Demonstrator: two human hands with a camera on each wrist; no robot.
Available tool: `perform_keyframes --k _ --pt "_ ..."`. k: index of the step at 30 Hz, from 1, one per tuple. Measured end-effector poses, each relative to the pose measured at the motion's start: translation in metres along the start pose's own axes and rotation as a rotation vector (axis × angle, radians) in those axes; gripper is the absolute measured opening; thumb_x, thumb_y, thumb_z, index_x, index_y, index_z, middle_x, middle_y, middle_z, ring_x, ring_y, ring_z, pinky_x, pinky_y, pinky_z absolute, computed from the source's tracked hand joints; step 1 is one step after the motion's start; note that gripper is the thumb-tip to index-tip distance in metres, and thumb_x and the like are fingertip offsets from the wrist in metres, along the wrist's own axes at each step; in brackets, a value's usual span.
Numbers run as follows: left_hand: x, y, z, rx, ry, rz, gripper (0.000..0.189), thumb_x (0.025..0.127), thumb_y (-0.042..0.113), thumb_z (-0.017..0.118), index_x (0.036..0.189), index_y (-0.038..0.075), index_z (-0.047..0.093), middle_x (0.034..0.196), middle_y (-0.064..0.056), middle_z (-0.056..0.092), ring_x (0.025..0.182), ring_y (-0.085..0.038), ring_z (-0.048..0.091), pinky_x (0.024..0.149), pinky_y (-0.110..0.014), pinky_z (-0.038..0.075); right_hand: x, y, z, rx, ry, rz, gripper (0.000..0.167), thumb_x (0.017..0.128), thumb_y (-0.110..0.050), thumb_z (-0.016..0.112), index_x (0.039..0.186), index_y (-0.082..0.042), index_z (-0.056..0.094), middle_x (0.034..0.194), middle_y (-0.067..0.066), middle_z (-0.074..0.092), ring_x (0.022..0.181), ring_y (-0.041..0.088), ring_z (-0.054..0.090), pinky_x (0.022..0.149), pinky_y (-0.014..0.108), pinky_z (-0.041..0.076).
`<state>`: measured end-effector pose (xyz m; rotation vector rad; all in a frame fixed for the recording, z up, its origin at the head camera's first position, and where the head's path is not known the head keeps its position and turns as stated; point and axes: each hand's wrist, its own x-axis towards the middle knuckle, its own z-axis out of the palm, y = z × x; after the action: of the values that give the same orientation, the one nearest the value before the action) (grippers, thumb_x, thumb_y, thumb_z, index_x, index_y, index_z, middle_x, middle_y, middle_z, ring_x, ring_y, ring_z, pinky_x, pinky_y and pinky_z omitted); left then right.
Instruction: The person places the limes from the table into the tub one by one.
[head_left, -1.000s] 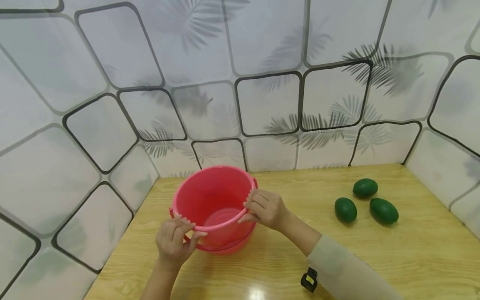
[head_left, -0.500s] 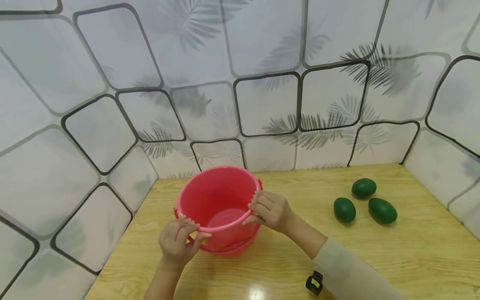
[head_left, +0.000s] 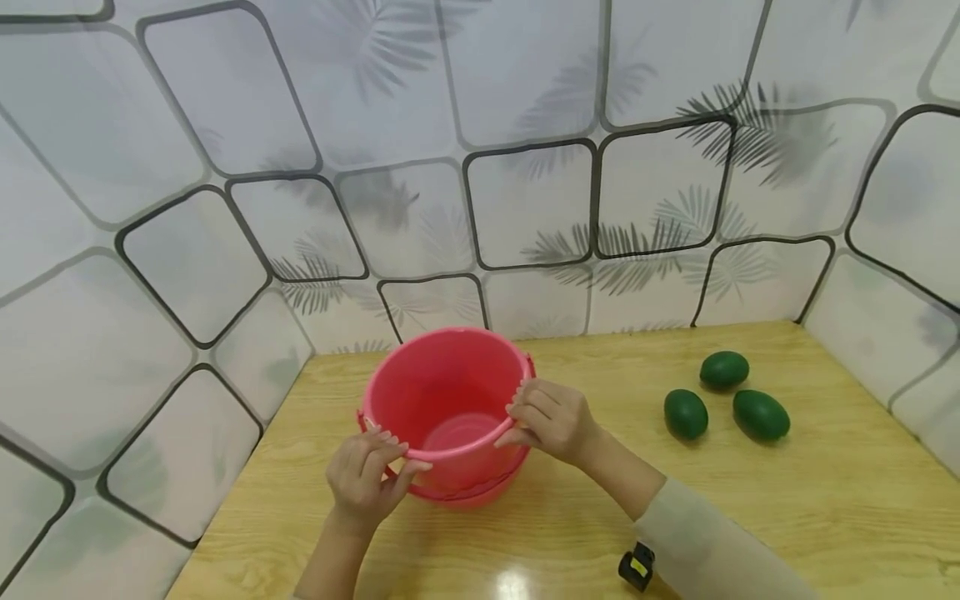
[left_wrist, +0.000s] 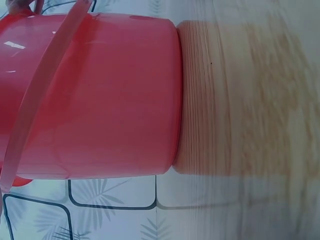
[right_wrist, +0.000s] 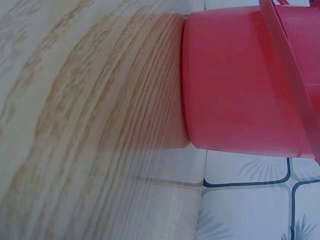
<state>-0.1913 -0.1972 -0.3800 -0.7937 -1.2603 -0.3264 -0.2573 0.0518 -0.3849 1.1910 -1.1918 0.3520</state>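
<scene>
Bucket [head_left: 450,400] stands on the counter [head_left: 592,492], left hand [head_left: 369,473] and right hand [head_left: 555,421] gripping its rim; three green ovals [head_left: 761,415] lie well apart from it.

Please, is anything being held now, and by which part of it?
The pink bucket is held by its rim, gripped by the left hand and the right hand.

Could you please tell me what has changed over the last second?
The pink bucket has shifted slightly to the person's right, toward the green objects, with the left hand and right hand moving along. Nothing was newly gripped or released: both hands still hold its rim. The green objects stayed put.
</scene>
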Motion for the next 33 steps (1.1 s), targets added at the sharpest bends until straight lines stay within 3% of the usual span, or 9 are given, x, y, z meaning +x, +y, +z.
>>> perform_keyframes --k 33 --pt "0.006 0.01 0.014 -0.053 -0.006 0.021 0.046 0.086 0.038 0.068 0.061 0.002 0.056 0.057 -0.008 0.056 0.052 -0.021 0.055 0.046 -0.034 0.05 0.012 0.003 -0.022 0.014 0.058 0.007 0.046 0.087 -0.04 0.064 0.062 -0.001 0.063 0.06 0.008 0.063 0.054 0.016 0.061 0.052 0.031 0.056"
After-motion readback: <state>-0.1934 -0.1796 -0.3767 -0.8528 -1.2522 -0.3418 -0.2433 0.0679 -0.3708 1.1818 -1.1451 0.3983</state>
